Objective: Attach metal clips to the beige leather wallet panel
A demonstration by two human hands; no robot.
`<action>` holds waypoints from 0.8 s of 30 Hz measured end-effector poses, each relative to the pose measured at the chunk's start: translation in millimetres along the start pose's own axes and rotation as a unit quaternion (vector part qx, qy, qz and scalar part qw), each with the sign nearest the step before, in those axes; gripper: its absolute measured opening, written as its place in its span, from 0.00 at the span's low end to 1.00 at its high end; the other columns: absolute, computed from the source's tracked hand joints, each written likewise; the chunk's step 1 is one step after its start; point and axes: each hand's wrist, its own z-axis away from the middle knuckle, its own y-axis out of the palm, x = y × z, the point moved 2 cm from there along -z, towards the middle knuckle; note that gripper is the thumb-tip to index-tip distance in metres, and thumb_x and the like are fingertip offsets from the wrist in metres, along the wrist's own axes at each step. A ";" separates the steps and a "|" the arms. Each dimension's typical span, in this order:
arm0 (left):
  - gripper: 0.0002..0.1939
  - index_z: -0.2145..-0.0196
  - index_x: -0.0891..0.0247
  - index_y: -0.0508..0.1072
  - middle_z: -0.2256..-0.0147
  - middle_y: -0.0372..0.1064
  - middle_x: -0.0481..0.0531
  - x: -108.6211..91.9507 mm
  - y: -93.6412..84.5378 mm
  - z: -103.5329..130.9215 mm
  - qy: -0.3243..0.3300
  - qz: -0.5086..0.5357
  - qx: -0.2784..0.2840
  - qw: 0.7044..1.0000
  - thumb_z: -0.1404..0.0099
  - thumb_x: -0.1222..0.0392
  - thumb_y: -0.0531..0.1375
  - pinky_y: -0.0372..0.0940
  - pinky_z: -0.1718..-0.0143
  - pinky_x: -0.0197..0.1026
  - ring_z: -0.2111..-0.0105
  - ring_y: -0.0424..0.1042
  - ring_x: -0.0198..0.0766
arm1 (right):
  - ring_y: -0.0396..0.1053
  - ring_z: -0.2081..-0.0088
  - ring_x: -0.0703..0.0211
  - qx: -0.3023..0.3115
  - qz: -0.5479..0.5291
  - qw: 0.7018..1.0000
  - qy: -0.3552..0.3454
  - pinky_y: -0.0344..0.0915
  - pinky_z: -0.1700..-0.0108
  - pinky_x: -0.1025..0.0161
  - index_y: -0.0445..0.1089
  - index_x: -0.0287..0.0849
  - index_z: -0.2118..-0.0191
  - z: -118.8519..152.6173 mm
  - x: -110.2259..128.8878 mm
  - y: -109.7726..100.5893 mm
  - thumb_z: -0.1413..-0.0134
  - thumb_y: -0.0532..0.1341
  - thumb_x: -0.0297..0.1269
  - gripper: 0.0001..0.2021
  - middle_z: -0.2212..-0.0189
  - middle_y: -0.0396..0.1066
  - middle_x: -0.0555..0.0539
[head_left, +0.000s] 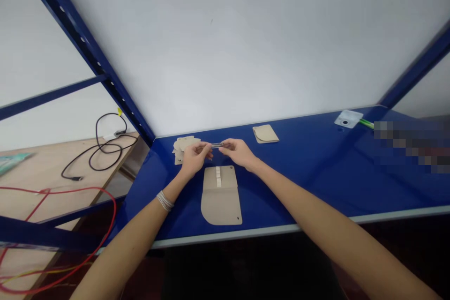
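Observation:
Both hands meet above the blue table, pinching a short, thin silvery-grey strip (217, 145) between them; its kind is too small to make out. My left hand (194, 155) grips the strip's left end, thumb and fingers closed. At the other end, the fingertips of my right hand (239, 152) are also pinched. Just below them, an unfolded beige flat case (221, 206) lies open, with a pale strap (218, 177) across its upper panel and a small dark hole or snap at two right corners. Beside my left hand sits a pile of beige pieces (186, 142), partly covered by it.
A folded beige case (266, 134) lies near the back of the blue table (298, 173). Further right are a small open whitish box (348, 119) and a green stick-like item (366, 123). On the left, a wooden table (45, 164) carries black cable (92, 161) and red cable (80, 189).

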 end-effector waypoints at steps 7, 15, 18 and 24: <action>0.16 0.68 0.68 0.73 0.76 0.72 0.50 -0.7 0.0 1.5 -0.029 0.053 -0.002 0.998 0.49 0.52 0.66 0.69 0.72 0.41 0.77 0.72 0.36 | 0.67 0.71 0.65 0.000 -0.026 0.999 0.018 0.63 0.67 0.66 0.72 0.36 0.66 2.5 3.8 -2.2 0.51 0.60 0.43 0.13 0.71 0.73 0.46; 0.13 0.67 0.70 0.75 0.71 0.74 0.52 -4.6 3.1 6.4 -0.044 0.127 0.009 0.991 0.50 0.59 0.67 0.68 0.64 0.40 0.72 0.72 0.34 | 0.66 0.72 0.64 0.020 -0.006 1.000 0.000 0.62 0.68 0.66 0.72 0.36 0.68 4.1 4.1 -0.7 0.51 0.59 0.41 0.12 0.74 0.72 0.47; 0.13 0.67 0.70 0.76 0.69 0.74 0.53 -4.5 2.5 6.5 -0.049 0.123 0.006 0.991 0.49 0.59 0.67 0.68 0.64 0.39 0.70 0.72 0.35 | 0.65 0.73 0.64 0.040 0.021 0.999 -0.010 0.61 0.70 0.66 0.72 0.36 0.67 6.3 5.3 1.9 0.52 0.60 0.42 0.13 0.75 0.71 0.47; 0.14 0.68 0.69 0.76 0.72 0.72 0.53 -4.7 2.1 5.1 -0.043 0.089 0.016 0.995 0.49 0.56 0.66 0.67 0.68 0.38 0.71 0.71 0.35 | 0.66 0.74 0.63 0.037 0.094 0.994 -0.038 0.61 0.69 0.65 0.72 0.36 0.69 10.5 13.7 3.6 0.53 0.60 0.39 0.10 0.73 0.73 0.46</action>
